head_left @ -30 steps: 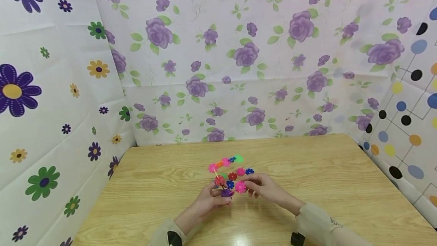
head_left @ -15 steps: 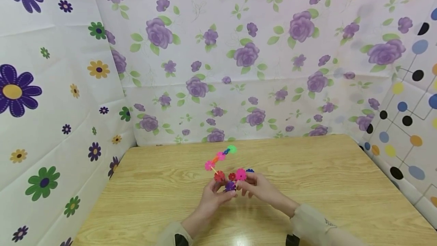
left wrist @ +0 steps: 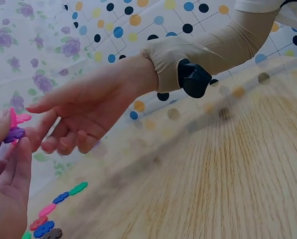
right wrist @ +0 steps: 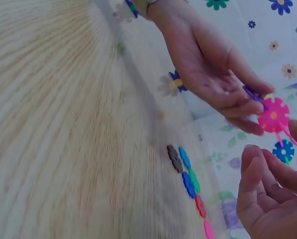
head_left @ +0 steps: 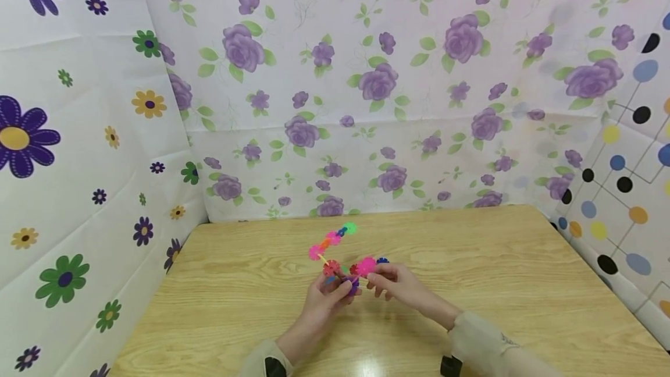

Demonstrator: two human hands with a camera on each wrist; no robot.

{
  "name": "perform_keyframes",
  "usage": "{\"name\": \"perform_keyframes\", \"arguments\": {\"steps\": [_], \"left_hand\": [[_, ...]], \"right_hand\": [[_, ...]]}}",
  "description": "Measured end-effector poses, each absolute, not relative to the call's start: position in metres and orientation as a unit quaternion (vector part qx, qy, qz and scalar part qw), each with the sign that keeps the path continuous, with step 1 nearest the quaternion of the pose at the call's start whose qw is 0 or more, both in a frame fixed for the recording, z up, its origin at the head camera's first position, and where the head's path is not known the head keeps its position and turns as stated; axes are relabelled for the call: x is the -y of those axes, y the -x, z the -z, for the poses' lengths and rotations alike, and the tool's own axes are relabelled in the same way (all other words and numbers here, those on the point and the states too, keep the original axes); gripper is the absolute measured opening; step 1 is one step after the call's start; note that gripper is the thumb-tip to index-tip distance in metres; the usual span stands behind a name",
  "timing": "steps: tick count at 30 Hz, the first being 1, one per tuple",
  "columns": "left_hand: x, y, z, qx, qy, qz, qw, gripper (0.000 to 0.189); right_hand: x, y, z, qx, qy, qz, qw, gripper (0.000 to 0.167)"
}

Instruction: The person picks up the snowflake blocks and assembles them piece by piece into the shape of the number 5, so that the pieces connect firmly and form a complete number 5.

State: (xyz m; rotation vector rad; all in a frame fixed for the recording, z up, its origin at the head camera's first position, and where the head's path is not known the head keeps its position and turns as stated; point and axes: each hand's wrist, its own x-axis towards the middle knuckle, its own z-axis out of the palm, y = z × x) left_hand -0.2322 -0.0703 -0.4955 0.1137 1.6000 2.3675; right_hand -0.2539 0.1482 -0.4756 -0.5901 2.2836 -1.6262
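Wood-grain tabletop (head_left: 220, 307) below; left hand (head_left: 322, 302) pinches purple notched plastic disc (head_left: 353, 288); right hand (head_left: 404, 288) beside bright-pink notched plastic disc (head_left: 368, 266), grip on it undeterminable.

Beige sleeves (head_left: 478, 336) (one marked), black wrist blocks (left wrist: 194, 78)

Bent multicoloured chain of notched discs (head_left: 331, 267)

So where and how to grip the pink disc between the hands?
Probably the notched rim of the pink disc, from where the right hand is, pinching its flat faces: that edge looks freer; opposite, the left hand holds the purple disc.
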Motion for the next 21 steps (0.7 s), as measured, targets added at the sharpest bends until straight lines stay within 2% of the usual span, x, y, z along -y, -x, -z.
{"name": "perform_keyframes", "arguments": {"steps": [8,21], "left_hand": [[0.078,0.233,0.495,-0.552,-0.029,-0.821,0.142,0.025],[0.083,0.234,0.498,-0.542,-0.035,-0.825,0.155,0.024]], "right_hand": [[-0.166,0.261,0.481,-0.797,0.204,0.547,0.153,0.039],[-0.186,0.273,0.490,-0.881,0.151,0.445,0.053,0.018]]}}
